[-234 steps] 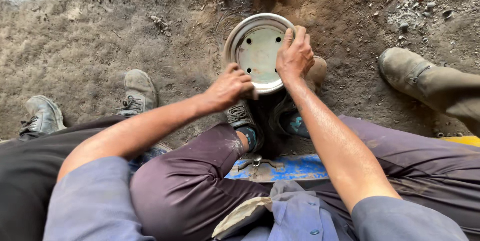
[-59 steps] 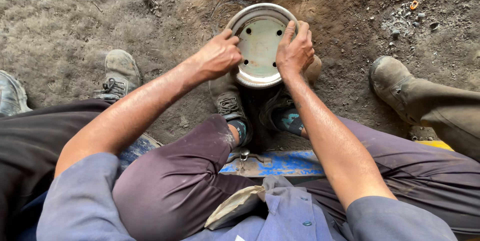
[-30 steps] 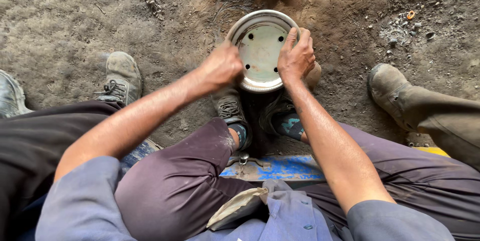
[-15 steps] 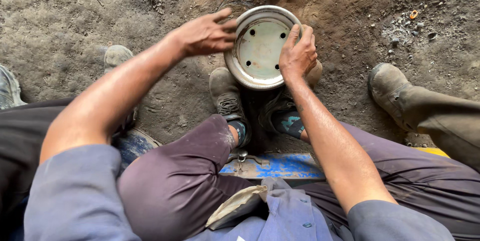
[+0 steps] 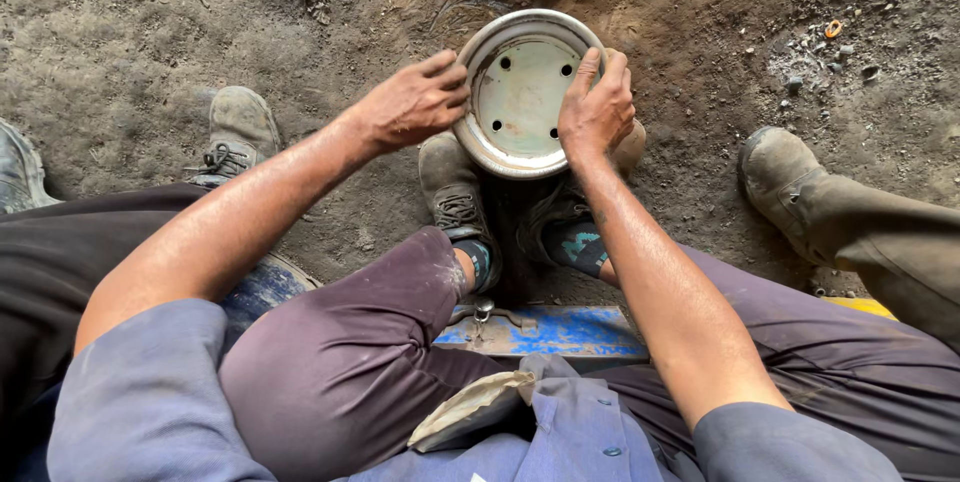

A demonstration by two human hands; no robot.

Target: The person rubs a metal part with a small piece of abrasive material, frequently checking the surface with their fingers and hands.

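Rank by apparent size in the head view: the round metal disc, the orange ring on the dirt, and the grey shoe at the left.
1. Round metal disc, held by the left hand and right hand
2. Grey shoe, clearly smaller in view than the disc
3. Orange ring, by far the smallest

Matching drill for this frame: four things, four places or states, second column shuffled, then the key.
Things:
1. left hand
2. right hand
3. blue box
4. orange ring

Places or states:
A. on the dirt, upper right, away from both hands
B. at the round metal wheel disc's left rim
C. under the seated person's legs
D. fingers over the disc's right rim

Pairs: 1-B, 2-D, 3-C, 4-A
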